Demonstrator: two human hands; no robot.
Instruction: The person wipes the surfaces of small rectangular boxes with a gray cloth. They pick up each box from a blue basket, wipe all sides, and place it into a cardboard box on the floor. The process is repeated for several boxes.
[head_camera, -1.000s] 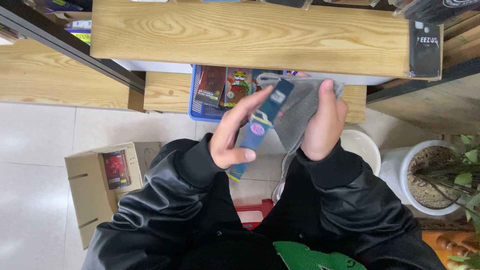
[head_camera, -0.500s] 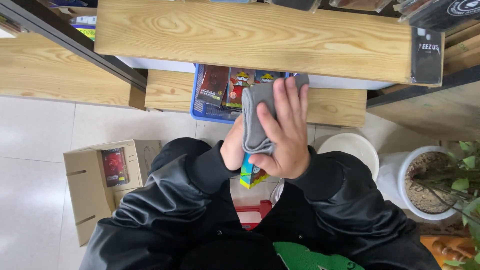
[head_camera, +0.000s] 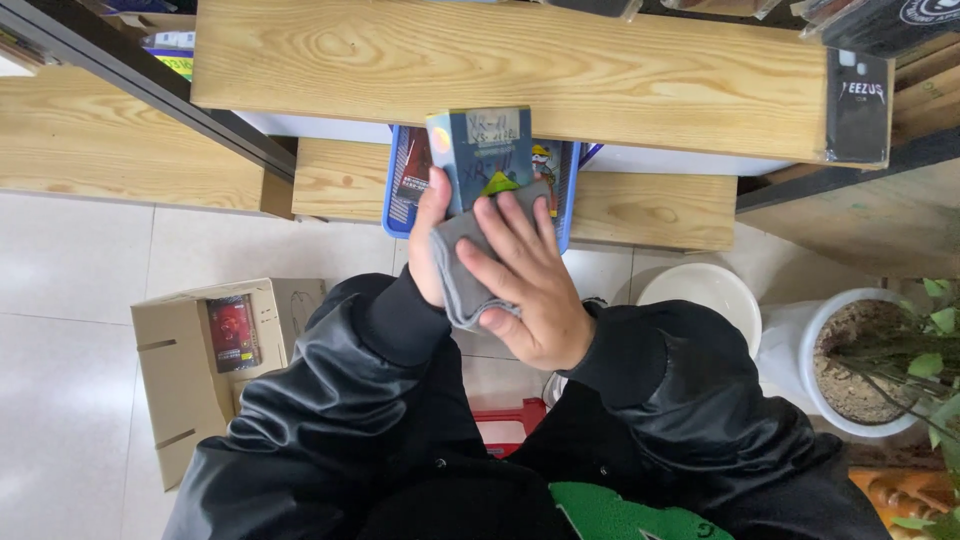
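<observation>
Flat blue printed cardboard box (head_camera: 484, 150) stands upright in front of the wooden shelf board (head_camera: 600, 80), above a blue plastic basket (head_camera: 398, 215). Left hand (head_camera: 428, 250) grips its lower left edge; right hand (head_camera: 525, 285) presses a grey cloth (head_camera: 458, 270) flat against it.

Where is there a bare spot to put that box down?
The lower pale wooden shelf is bare right of the blue plastic basket, and its short end left of the basket too. The white tiled floor left of the open cardboard carton is bare. The basket is crowded with packets.
</observation>
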